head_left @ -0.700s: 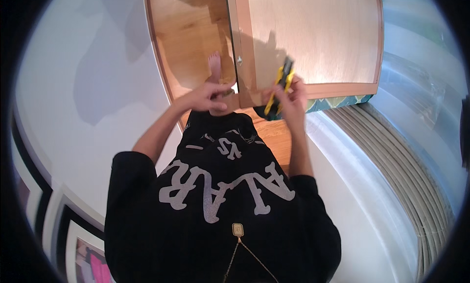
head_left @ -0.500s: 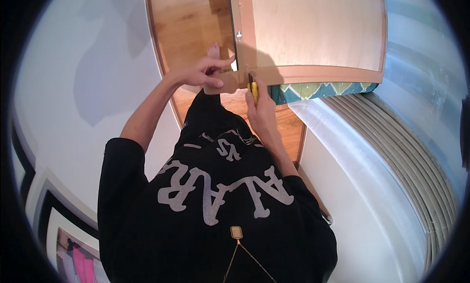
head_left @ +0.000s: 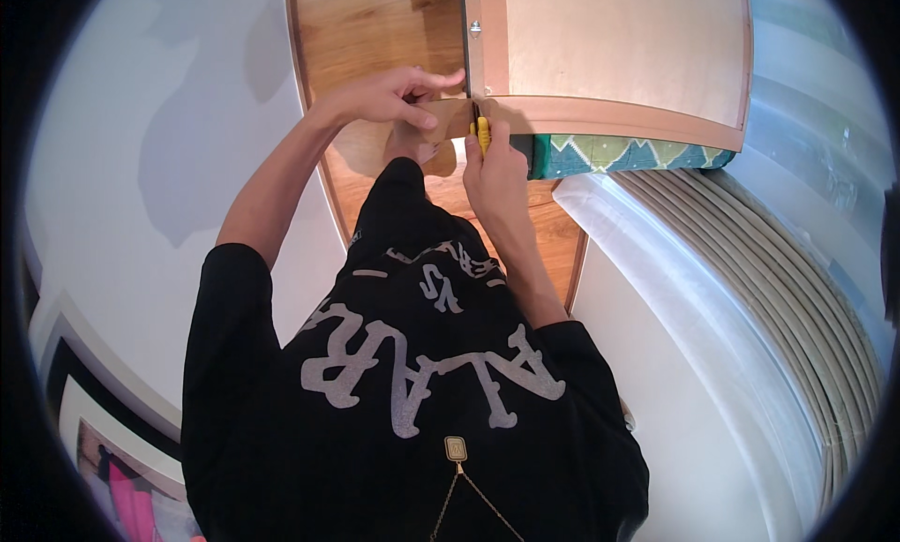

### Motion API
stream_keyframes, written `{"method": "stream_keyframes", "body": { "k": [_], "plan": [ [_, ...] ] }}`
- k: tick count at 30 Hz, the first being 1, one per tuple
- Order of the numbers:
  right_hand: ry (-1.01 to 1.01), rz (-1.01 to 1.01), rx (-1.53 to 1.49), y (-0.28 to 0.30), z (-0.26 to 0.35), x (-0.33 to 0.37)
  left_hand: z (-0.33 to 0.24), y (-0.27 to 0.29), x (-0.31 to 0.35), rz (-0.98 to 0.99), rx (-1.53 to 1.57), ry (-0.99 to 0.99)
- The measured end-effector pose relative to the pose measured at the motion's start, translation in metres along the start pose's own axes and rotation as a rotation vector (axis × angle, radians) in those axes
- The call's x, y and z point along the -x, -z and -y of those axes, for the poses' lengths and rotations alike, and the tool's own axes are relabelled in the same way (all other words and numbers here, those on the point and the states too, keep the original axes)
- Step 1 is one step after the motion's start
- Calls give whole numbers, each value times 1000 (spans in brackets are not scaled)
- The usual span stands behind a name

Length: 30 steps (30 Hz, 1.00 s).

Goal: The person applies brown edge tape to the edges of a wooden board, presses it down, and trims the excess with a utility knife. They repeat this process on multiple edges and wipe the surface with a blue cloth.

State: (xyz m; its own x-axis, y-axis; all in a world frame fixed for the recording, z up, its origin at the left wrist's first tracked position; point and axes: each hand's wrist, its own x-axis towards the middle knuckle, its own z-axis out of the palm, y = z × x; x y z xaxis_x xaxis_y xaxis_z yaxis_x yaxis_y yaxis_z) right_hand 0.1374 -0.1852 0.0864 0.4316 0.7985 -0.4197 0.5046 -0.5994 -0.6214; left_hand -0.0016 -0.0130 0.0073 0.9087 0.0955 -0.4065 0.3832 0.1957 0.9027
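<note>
Left hand: raised to the left of the board's corner, palm downward, index finger (head_left: pixel 452 78) extended toward the board's dark side edge; the thumb overlaps the brown strip, but whether the fingers close fully on it cannot be told.
Right hand (head_left: pixel 497 167): fingers curled closed around the yellow cutter, thumb along its near side.
Yellow cutter (head_left: pixel 484 134): held roughly upright in the view, its dark tip at the board's near-left corner, beside the brown strip; exact contact is too small to tell.
Brown strip (head_left: pixel 452 118): flat, reaching from that corner leftward to the left hand (head_left: pixel 384 97).
Board (head_left: pixel 619 45): pale wooden panel, upper right, bordered by a pinkish-brown band (head_left: pixel 637 117).
Metal fitting (head_left: pixel 475 28): small and silvery, on the board's left border.
Support: patterned green cushion (head_left: pixel 637 156), visible beneath the board's near edge.
Floor (head_left: pixel 361 31): brown wood, left of and below the board.
Right side: pleated grey-beige curtain (head_left: pixel 741 233).
Wearer: black shirt (head_left: pixel 309 476) with pale lettering; chain and rectangular pendant (head_left: pixel 456 448) on the chest.
Lower left: black picture frame (head_left: pixel 70 373).
</note>
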Motion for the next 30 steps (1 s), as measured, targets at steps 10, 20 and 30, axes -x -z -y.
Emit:
{"method": "stream_keyframes", "body": {
  "k": [10,20,30],
  "plan": [
    [-45,61,97,8,14,-6,-14,1,2,24,-2,31],
    [-95,65,113,7,17,16,8,0,-3,4,19,-39],
    [-112,65,18,18,-1,43,-19,3,9,55,-332,29]
  ]
}}
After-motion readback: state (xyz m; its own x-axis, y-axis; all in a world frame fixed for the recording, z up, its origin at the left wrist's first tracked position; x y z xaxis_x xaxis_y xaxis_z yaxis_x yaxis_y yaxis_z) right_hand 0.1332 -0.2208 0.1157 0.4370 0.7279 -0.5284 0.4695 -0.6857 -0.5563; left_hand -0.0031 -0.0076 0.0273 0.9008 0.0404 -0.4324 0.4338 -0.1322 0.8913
